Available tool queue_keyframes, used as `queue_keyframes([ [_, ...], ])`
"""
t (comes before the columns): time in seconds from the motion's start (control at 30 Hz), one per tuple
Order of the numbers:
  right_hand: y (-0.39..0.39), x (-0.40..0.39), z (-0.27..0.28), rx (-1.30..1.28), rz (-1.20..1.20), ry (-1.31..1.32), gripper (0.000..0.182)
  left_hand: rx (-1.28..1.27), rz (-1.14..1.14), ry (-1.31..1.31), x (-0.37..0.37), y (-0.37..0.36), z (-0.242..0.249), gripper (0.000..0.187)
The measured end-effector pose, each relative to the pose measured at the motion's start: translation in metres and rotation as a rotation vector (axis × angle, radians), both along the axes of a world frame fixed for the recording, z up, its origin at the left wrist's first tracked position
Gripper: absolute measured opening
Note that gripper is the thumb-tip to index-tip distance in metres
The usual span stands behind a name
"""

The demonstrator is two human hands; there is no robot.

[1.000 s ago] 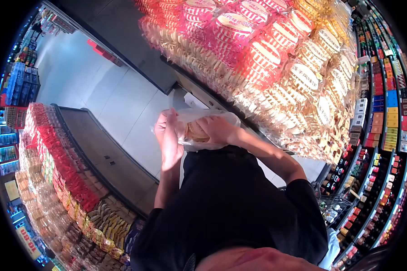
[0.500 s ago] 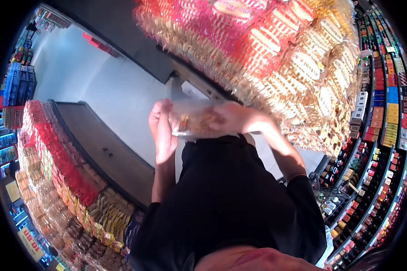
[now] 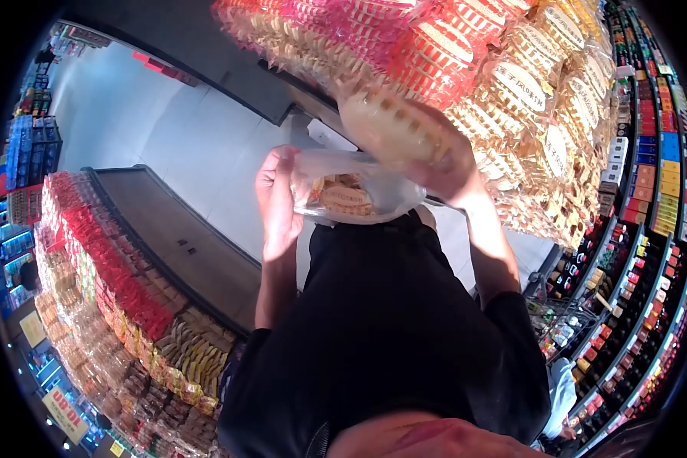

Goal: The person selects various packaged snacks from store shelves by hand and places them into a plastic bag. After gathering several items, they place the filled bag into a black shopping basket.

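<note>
The left hand [image 3: 276,187] has its fingers bunched in a pinch on the edge of a thin, translucent white plastic bag [image 3: 398,197], which hangs in front of the person's dark clothing; a clear-wrapped snack pack with a pale oval label [image 3: 346,200] lies inside it. The right hand [image 3: 456,174] is curled around the near end of a clear-wrapped, pale cream oblong snack pack [image 3: 398,126], held above and beside the bag, outside it. That pack is blurred and hides most of the fingers, so how tightly they close cannot be told. Beyond it rises a heap of similar cream-coloured packs with white oval labels [image 3: 527,85], next to orange-red packs in clear film [image 3: 444,53]; across the pale grey floor [image 3: 198,145], a brown-panelled counter [image 3: 179,237] carries rows of other wrapped snacks [image 3: 107,305]. The held pack looks light, its film probably slick and crinkly, its contents likely thin, dry and easily broken, so a broad grip along both long sides, with the palm underneath, should suit it better than squeezing the middle or pinching a corner of the film. The bag is limp and will likely sag under what it holds; its rim is the place to take hold, with finger and thumb on opposite faces of the plastic.
</note>
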State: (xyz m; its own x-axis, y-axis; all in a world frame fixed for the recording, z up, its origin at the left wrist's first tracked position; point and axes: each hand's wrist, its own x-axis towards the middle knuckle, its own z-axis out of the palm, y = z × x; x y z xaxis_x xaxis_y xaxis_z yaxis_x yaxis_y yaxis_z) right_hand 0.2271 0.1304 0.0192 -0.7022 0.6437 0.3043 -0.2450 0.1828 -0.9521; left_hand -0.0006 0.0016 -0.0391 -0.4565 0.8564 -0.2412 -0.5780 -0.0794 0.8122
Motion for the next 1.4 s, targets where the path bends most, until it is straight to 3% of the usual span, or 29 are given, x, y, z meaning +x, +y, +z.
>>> queue_keyframes([
  [0.03,0.000,-0.006,0.005,0.335,-0.059,-0.057,0.078,0.011,-0.028,-0.001,0.001,0.000,0.001,0.023],
  [0.1,0.000,-0.012,0.004,0.934,-0.229,-0.207,0.065,0.027,-0.082,-0.002,0.004,-0.002,0.001,0.027],
  [0.13,-0.001,-0.016,0.003,1.233,-0.314,-0.281,0.059,-0.043,0.003,0.042,0.012,0.004,-0.002,0.034],
  [0.23,-0.006,-0.023,0.003,1.183,-0.323,-0.282,0.042,0.017,-0.078,0.019,0.011,-0.003,0.003,0.043],
  [0.33,-0.005,-0.025,-0.007,1.168,-0.321,-0.272,0.042,0.064,-0.126,-0.098,0.005,-0.009,-0.007,0.052],
  [0.5,-0.002,-0.027,-0.016,1.180,-0.286,-0.285,0.049,0.151,-0.228,0.005,0.010,-0.009,-0.004,0.041],
  [0.57,-0.007,-0.029,-0.012,1.184,-0.271,-0.309,0.049,0.112,-0.279,0.075,0.013,-0.009,0.005,0.034],
  [0.6,-0.010,-0.027,-0.011,1.184,-0.267,-0.349,0.048,-0.014,-0.200,0.100,0.016,-0.007,0.004,0.029],
  [0.73,-0.005,-0.028,-0.024,1.240,-0.303,-0.203,0.043,-0.028,-0.216,0.080,0.008,-0.008,-0.013,0.021],
  [0.9,-0.011,-0.014,-0.019,1.175,-0.293,-0.248,0.042,-0.017,-0.296,0.074,0.008,-0.001,-0.013,0.041],
  [0.97,-0.014,-0.007,-0.015,1.140,-0.257,-0.285,0.049,-0.009,-0.376,0.155,0.007,0.000,-0.011,0.047],
  [1.03,-0.020,0.002,-0.007,1.090,-0.235,-0.575,0.064,-0.098,-0.302,0.115,0.021,0.009,0.006,0.039],
  [1.13,-0.038,0.026,0.011,0.811,-0.166,-0.791,0.086,-0.182,-0.336,0.124,0.014,0.013,-0.005,0.030],
  [1.23,-0.048,0.047,0.023,0.543,-0.170,-0.740,0.103,-0.138,-0.268,0.202,0.031,0.023,-0.004,0.027],
  [1.4,-0.056,0.027,0.014,0.681,-0.540,-0.780,0.098,-0.093,-0.375,0.234,0.057,0.025,0.001,0.025],
])
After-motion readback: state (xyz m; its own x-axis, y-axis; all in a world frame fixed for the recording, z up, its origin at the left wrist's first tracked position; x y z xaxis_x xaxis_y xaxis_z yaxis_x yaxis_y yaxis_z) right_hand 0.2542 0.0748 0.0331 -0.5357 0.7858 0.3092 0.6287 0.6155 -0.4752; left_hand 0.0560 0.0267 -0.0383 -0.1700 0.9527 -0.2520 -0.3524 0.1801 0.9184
